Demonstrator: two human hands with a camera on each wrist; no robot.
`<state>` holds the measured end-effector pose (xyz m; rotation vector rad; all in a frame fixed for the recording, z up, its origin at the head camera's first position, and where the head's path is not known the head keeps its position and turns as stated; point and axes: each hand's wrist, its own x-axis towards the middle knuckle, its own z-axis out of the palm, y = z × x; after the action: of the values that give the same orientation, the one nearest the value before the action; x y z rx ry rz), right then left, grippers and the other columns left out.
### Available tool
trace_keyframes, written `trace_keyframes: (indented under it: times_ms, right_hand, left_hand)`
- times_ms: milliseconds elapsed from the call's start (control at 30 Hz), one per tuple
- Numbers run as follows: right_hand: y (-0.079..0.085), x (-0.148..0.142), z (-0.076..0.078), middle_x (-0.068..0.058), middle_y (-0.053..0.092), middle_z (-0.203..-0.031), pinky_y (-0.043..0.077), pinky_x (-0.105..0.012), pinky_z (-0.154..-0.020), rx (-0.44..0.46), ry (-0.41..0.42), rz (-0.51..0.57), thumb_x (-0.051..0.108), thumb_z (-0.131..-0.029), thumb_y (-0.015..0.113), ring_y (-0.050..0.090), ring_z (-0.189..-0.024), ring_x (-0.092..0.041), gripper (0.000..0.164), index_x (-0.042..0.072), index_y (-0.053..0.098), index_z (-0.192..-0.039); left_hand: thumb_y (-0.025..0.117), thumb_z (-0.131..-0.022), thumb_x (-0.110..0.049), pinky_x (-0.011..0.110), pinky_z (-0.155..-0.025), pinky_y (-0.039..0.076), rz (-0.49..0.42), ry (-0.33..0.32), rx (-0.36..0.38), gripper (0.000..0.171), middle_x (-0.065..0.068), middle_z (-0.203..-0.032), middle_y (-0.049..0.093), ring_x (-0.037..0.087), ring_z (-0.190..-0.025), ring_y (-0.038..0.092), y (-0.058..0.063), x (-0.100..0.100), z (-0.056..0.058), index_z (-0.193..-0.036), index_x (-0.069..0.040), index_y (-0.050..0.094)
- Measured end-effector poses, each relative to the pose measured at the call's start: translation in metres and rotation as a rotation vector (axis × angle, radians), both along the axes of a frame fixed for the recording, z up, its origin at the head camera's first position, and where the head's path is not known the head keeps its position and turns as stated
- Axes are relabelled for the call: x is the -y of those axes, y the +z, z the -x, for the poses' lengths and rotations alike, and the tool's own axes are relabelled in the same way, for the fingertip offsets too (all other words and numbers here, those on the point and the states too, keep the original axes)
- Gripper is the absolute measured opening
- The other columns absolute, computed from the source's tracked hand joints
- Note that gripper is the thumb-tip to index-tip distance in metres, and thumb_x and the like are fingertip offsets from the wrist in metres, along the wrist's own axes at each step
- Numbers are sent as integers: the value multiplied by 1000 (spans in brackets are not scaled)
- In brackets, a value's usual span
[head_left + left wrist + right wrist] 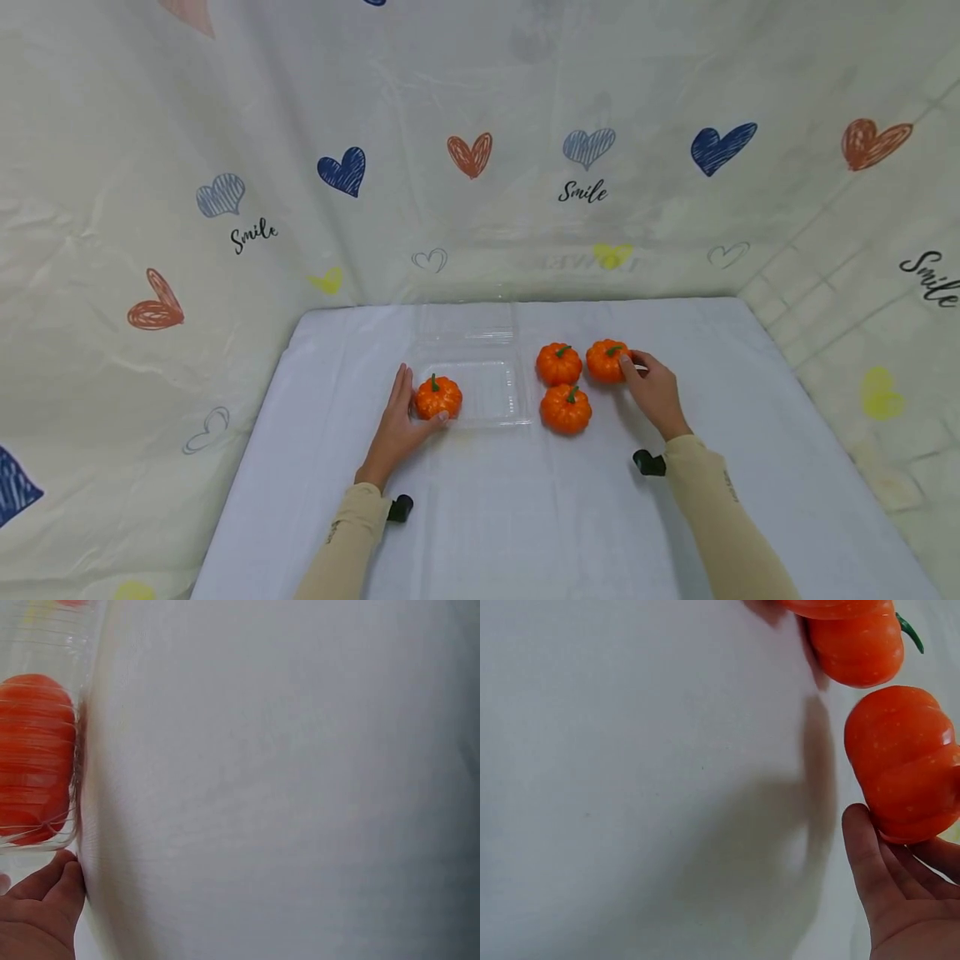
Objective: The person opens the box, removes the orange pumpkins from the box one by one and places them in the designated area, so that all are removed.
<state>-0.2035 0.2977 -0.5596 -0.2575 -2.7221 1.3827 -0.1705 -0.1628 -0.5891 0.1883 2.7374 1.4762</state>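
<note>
Two beige sleeves are stretched over the white table point(480, 517), each hand set against a small orange pumpkin.

The left hand point(396, 425) is laid against the near left corner of the clear plastic tray point(498, 392), thumb curled to the tray pumpkin point(438, 397) seated inside it. The right hand point(654, 390) is closed around the far right pumpkin point(607, 360), fingers cupped at its side. Just beside it, the middle pumpkin point(558, 363) and the near pumpkin point(566, 408) are grouped on the cloth right of the tray. A heart-printed backdrop point(465, 158) is hung behind.
</note>
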Motion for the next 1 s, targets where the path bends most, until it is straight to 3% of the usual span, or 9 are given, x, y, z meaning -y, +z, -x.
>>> trace_keyframes:
  times_ms: [300,500,767,1000]
  right_hand:
    - [-12,4,4,-30,53,-152,53,-56,-106,43,-52,2,46,-114,44,57,-129,-46,67,-9,49,-153]
    - [-11,9,6,-31,54,-150,50,-57,-108,74,-68,-14,45,-115,41,54,-129,-45,68,-11,48,-153]
    - [-11,11,6,-32,48,-157,38,-61,-119,119,-43,-20,43,-115,40,43,-146,-49,68,-11,44,-157]
    - [-10,13,8,-33,46,-157,43,-59,-115,104,-54,-21,45,-115,37,48,-140,-48,72,-12,37,-160]
  left_hand:
    - [83,-89,-57,50,-125,28,-9,8,12,118,-1,-180,3,31,-161,23,-3,0,0,-173,-9,15]
    - [82,-90,-58,48,-125,28,3,9,23,118,-1,-180,2,30,-161,23,-2,-1,-2,-173,-12,12]
    - [82,-90,-58,49,-126,27,0,-2,11,118,0,-180,2,31,-161,23,-1,1,-2,-173,-10,13]
    - [82,-90,-58,49,-126,28,-7,-2,2,118,0,-180,2,32,-161,24,-2,3,0,-173,-10,13]
